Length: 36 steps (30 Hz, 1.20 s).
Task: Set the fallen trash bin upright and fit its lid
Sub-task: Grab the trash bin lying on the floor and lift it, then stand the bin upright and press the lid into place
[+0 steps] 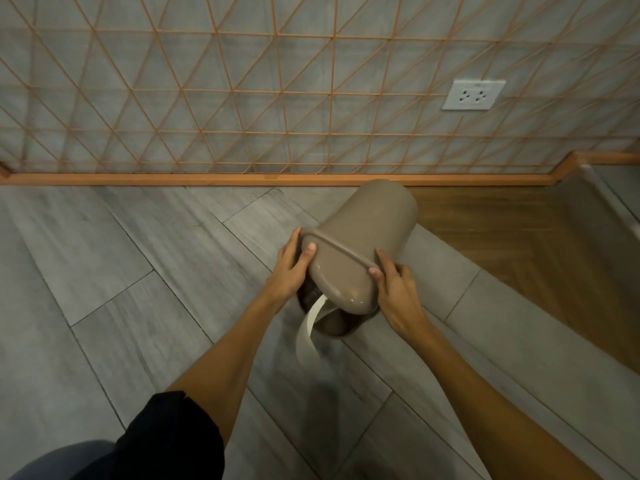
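The taupe plastic trash bin [374, 223] is tilted, with its closed base pointing at the wall and its wide end towards me. A raised rim band crosses it between my hands. My left hand [291, 268] grips the left side of that band, thumb on top. My right hand [394, 285] grips the right side. Nearer than the band is a smooth glossy taupe section [343, 285]; I cannot tell whether it is the lid. Beneath it show a dark brown rounded part [332, 323] and a white strip [306, 336] curling down towards the floor.
Grey plank floor [138, 271] spreads left and towards me. A wall with an orange lattice and wooden skirting [173, 178] runs just behind the bin, with a white socket [472, 95] on it. Brown wood flooring [502, 230] lies to the right. My dark-clothed knee [166, 441] is bottom left.
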### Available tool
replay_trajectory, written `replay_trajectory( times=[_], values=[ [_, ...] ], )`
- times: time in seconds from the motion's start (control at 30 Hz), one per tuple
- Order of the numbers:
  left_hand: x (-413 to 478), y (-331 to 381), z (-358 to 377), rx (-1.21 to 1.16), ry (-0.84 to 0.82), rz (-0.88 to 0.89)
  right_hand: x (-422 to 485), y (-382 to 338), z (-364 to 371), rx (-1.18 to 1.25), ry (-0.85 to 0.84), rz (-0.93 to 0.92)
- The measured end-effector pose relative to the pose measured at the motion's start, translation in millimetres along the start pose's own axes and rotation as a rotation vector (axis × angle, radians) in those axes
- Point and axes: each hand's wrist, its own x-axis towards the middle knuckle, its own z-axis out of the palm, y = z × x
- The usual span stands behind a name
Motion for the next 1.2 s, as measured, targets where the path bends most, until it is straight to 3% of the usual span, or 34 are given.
replay_trajectory(
  times=[0.33, 0.7, 0.93, 1.2],
  values=[
    [17.7, 71.2, -16.7, 0.041, 0.075, 0.096, 17.0, -49.3, -36.1, -0.003, 0.163, -0.094],
    [27.1, 127.2, -46.6, 0.291, -0.017, 0.160, 11.7, -80.3, -50.2, 0.290, 0.096, 0.143],
    [28.1, 152.1, -31.8, 0.589, -0.152, 0.134, 1.8, -75.4, -58.2, 0.436, 0.070, 0.283],
    [30.4, 166.8, -26.2, 0.757, -0.142, 0.146, -1.6, -74.6, -61.6, 0.525, 0.068, 0.360]
  ],
)
